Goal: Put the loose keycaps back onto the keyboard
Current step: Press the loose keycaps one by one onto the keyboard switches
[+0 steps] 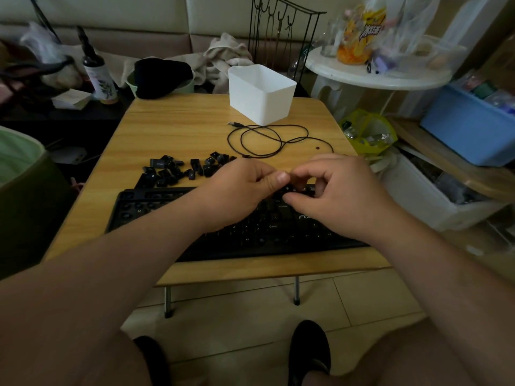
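Nearest the viewer, a black keyboard [237, 227] lay along the front of the wooden worktop [178, 129]; its left end showed bare sockets, its right half stood mostly capped. Over the upper right rows the left hand [237, 190] and the right hand [342, 196] met fingertip to fingertip, fingers curled narrowly. A small dark piece, probably a keycap [287, 188], showed between them, but which grip held it could not be told. Just beyond the keyboard's left end lay the pile of loose keycaps [181, 169], touching one another in a heap. Farther back a coiled black USB cable [264, 140] lay beside a white plastic bin [260, 93]. Judged from their look, the caps would be light, rigid and smooth, liable to slip; each is best pinched by two opposite side walls, set squarely over its socket, and pressed straight down on the top face, since a tilted cap could strain the stem.
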The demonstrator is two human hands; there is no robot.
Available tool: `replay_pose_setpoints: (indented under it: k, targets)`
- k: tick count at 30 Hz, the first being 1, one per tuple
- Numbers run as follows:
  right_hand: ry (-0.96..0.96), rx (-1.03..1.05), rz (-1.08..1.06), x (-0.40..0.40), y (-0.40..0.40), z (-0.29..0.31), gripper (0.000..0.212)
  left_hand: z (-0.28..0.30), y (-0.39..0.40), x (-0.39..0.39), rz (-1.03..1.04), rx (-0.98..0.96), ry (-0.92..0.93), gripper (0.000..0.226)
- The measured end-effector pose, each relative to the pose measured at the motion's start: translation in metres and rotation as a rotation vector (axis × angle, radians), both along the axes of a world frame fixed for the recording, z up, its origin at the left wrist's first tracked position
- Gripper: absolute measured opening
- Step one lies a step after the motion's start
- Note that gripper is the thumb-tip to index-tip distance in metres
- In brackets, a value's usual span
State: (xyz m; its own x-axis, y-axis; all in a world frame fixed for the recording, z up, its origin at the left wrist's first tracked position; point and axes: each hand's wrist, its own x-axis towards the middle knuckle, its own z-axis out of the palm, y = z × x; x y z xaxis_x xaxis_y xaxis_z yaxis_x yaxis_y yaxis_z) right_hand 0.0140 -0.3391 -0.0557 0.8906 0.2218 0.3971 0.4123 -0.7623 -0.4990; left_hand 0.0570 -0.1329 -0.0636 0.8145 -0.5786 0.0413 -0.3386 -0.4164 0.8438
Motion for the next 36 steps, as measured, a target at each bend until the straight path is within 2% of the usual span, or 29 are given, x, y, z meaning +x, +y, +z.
replay_pose_setpoints:
  k: [6, 14, 18, 21, 25, 28, 36]
  targets:
    - [0.015, -0.093, -0.02, -0.003, 0.005, -0.002, 0.018, -0.011, 0.005, 0.004, 0.016, -0.029, 0.112, 0.058]
    - [0.022, -0.096, 0.001, -0.006, 0.004, 0.0, 0.02, -0.008, 0.02, 0.006, 0.061, -0.004, 0.123, 0.037]
    - [0.03, -0.098, -0.025, -0.008, 0.006, 0.001, 0.021, -0.005, 0.021, 0.0, 0.007, 0.056, 0.153, 0.022]
    - [0.021, -0.103, -0.038, -0.009, 0.008, 0.001, 0.021, -0.005, 0.018, -0.006, -0.033, 0.013, 0.202, 0.015]
    - [0.047, -0.056, 0.009, -0.011, 0.011, 0.004, 0.044, -0.005, 0.019, -0.009, -0.037, 0.022, 0.163, 0.017]
    - [-0.021, -0.145, 0.113, -0.013, 0.015, 0.005, 0.031, -0.004, 0.021, -0.01, -0.008, 0.024, 0.113, 0.017]
    - [-0.064, -0.065, -0.002, -0.012, 0.018, 0.002, 0.024, -0.004, 0.02, -0.009, 0.038, -0.055, 0.115, 0.017]
